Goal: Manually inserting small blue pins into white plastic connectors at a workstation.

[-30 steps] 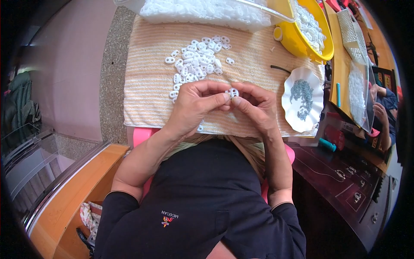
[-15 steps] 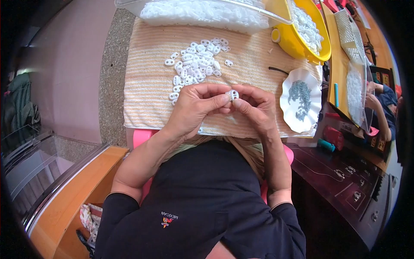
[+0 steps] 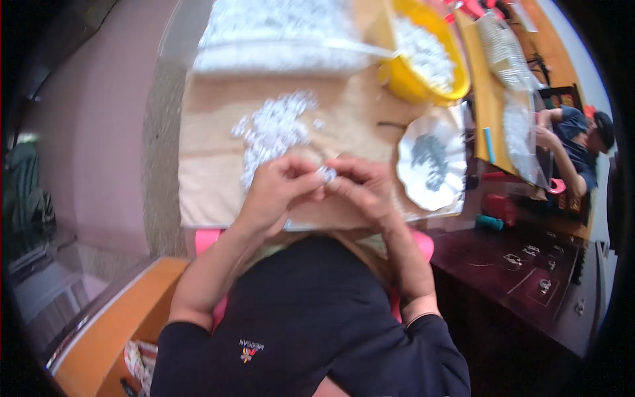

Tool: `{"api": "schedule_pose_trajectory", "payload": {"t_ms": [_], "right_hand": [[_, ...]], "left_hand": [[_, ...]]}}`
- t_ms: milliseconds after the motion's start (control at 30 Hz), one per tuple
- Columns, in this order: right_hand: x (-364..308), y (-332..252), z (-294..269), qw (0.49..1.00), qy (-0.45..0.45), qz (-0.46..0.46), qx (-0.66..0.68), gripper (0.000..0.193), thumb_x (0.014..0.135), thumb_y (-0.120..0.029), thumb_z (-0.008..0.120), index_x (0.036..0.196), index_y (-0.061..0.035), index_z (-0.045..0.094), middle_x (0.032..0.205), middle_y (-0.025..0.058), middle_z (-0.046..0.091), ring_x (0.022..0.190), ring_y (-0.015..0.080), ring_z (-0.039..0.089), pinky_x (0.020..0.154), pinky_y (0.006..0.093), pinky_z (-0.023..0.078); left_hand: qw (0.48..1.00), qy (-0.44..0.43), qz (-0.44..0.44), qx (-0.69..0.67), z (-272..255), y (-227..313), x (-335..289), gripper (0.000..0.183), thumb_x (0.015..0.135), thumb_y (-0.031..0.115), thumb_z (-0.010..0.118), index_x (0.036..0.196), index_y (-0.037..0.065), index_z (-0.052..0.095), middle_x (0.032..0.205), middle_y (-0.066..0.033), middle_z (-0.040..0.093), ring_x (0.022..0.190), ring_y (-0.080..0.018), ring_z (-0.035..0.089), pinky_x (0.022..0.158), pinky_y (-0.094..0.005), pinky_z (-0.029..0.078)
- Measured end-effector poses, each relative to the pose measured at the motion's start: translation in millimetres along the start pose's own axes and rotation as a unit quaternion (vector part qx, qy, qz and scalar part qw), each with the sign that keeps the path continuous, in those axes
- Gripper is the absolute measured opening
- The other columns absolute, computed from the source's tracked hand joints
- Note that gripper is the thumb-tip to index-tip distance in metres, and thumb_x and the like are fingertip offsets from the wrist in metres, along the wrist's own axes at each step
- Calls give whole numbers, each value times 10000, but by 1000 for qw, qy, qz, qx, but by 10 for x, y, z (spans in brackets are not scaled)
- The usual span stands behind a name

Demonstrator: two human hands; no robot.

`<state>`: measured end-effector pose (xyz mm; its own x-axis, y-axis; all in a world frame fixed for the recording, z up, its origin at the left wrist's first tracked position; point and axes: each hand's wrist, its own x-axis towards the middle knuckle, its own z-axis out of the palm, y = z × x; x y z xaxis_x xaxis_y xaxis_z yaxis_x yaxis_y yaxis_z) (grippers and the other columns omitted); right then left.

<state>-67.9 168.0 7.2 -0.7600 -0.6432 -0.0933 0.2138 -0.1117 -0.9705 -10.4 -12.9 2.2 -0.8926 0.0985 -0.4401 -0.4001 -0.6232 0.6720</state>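
Near the front of the cloth, both hands meet over one small white cord lock (image 3: 326, 174) with two holes, blurred by motion. Thumb and fingers of my left hand (image 3: 278, 192) pinch it from the left. From the other side, my right hand (image 3: 365, 188) grips it between thumb and forefinger. Just beyond my left hand spreads a loose pile of white cord locks (image 3: 274, 129). To the right of my right hand sits a white scalloped dish (image 3: 453, 162) holding a heap of tiny grey metal parts (image 3: 430, 159), which look like small springs.
A clear tub (image 3: 284, 49) full of white pieces stands at the back. Beside it is a yellow bowl (image 3: 395, 83) with more white parts. A thin dark stick (image 3: 392, 124) lies near the dish on the striped cloth (image 3: 205, 165). Another person (image 3: 572, 145) sits far right.
The whole view has shifted and blurred, so the table things appear further left and lower. Both hands still hold the cord lock together.
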Motion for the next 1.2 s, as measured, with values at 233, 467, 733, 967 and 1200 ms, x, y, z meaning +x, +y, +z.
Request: {"api": "schedule_pose_trajectory", "payload": {"t_ms": [233, 467, 733, 967, 1200], "right_hand": [[-53, 54, 13, 999, 12, -34, 9, 275, 863, 38, 627, 1137, 42, 609, 991, 61, 620, 883, 117, 614, 761, 230, 497], [21, 77, 27, 989, 18, -129, -64, 235, 845, -9, 667, 1080, -17, 654, 1067, 47, 543, 928, 92, 541, 699, 201, 491], [-27, 23, 47, 995, -4, -97, -27, 290, 832, 37, 660, 1116, -18, 643, 1130, 91, 564, 1040, 143, 554, 787, 238, 498], [-29, 66, 73, 990, -5, -137, -32, 252, 841, 21, 653, 1091, -4, 635, 1060, 81, 603, 921, 119, 581, 719, 232, 494], [-23, 29, 71, 969, -6, -203, -143, 235, 835, 17, 651, 1069, 10, 628, 1011, 96, 619, 869, 119, 590, 688, 232, 480]], "left_hand": [[996, -55, -6, -73, -10, -69, -17, 76, 870, 46, 651, 932, 32, 608, 834, -70, 659, 740, -141, 651, 701, -257, 563], [990, -87, -9, -109, -1, -30, -7, 72, 874, 39, 642, 898, 65, 580, 836, -50, 642, 748, -156, 652, 713, -275, 570], [988, -121, -1, -100, 9, 0, -19, 87, 877, 63, 651, 855, 69, 567, 823, -35, 631, 746, -133, 636, 702, -265, 554], [986, -117, 4, -119, 13, -54, -48, 77, 877, 72, 656, 858, 64, 581, 838, -38, 632, 758, -134, 630, 722, -268, 554], [984, -116, 18, -133, 27, -116, -56, 68, 878, 75, 655, 862, 58, 592, 847, -54, 641, 760, -135, 633, 728, -274, 557]]}}
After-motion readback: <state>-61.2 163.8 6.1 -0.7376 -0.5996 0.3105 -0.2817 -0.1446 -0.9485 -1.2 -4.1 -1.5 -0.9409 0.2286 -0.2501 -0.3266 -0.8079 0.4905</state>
